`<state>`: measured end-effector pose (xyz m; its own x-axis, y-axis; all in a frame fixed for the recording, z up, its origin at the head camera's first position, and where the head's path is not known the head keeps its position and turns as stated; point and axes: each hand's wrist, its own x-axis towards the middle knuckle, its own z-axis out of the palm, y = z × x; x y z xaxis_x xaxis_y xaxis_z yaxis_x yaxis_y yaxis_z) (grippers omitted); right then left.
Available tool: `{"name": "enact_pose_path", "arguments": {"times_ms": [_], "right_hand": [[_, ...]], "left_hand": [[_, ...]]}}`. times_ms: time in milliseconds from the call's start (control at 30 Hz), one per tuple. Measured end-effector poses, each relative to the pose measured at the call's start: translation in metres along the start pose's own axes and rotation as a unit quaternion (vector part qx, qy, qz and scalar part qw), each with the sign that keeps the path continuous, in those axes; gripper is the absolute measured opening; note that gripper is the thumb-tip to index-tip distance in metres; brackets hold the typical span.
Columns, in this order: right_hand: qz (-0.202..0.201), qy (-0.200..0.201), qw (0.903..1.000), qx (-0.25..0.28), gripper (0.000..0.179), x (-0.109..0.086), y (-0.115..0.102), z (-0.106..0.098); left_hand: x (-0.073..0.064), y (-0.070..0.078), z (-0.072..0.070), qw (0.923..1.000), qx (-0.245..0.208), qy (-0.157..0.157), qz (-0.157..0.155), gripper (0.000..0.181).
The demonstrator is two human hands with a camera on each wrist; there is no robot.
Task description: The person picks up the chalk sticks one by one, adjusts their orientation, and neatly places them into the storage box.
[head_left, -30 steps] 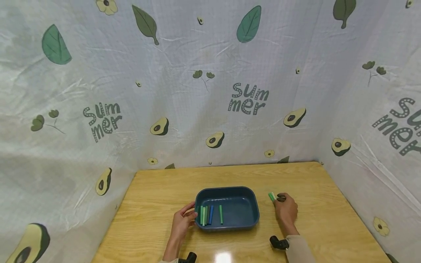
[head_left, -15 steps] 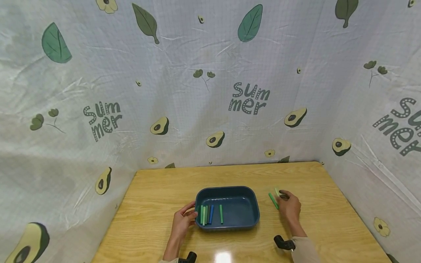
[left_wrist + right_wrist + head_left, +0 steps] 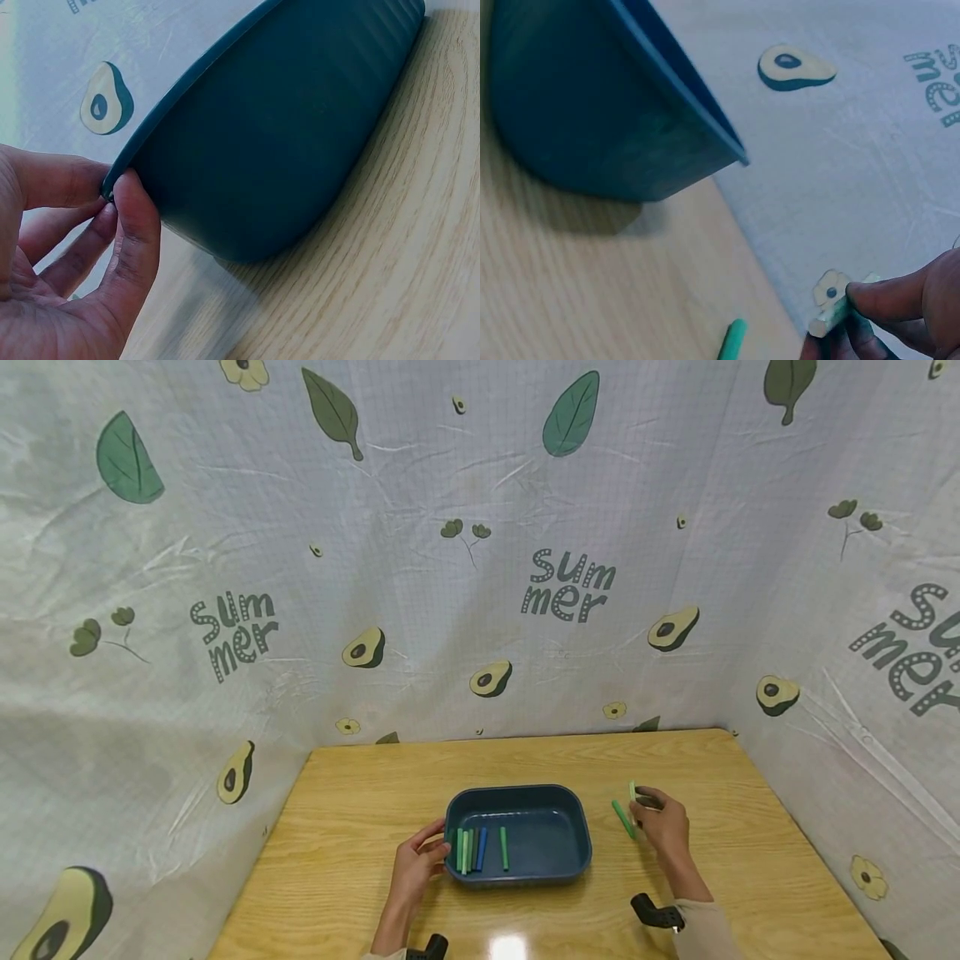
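My left hand [image 3: 412, 870] pinches the left rim of a dark blue plastic tub [image 3: 528, 878], thumb outside. In the left wrist view, the tub's outer wall [image 3: 262, 127] fills the middle. Inside the tub, several thin sticks in greens, blue and a dark shade stand in a row at the left, with one green stick [image 3: 504, 849] apart from them. To the right of the tub, my right hand [image 3: 663, 822] pinches a pale green chalk-like stick [image 3: 832, 315] between thumb and fingers, above the table. A darker green stick [image 3: 623, 819] lies on the table beside that hand.
The tub stands on a light wooden table [image 3: 360, 793]. White cloth [image 3: 420, 610] printed with avocados and leaves hangs behind and at both sides. Each wrist wears a black camera mount, as with the right mount [image 3: 656, 912].
My right hand has moved a little to the right with the pale green stick, which now points more upright. The darker green stick is left on the table. My left hand stays on the rim.
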<state>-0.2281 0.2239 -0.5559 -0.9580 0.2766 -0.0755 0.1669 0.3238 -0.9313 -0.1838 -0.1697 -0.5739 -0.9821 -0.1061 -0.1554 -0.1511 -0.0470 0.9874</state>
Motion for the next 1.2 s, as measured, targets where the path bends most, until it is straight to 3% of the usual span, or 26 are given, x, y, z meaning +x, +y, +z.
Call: {"name": "enact_pose_path", "arguments": {"times_ms": [200,733,1200], "right_hand": [[0.012,-0.042,0.9972,0.06,0.047,0.0,-0.008,-0.003],[0.011,-0.124,0.9817,0.144,0.054,-0.002,-0.037,-0.006],[0.001,-0.172,0.9686,0.179,0.053,-0.008,-0.056,0.013]], "left_hand": [[0.0,-0.001,0.0,1.0,0.002,-0.001,-0.005,0.047],[0.002,-0.001,0.002,0.9999,0.005,0.009,0.0,0.046],[0.001,-0.001,0.001,1.0,0.003,0.006,-0.001,0.047]]}}
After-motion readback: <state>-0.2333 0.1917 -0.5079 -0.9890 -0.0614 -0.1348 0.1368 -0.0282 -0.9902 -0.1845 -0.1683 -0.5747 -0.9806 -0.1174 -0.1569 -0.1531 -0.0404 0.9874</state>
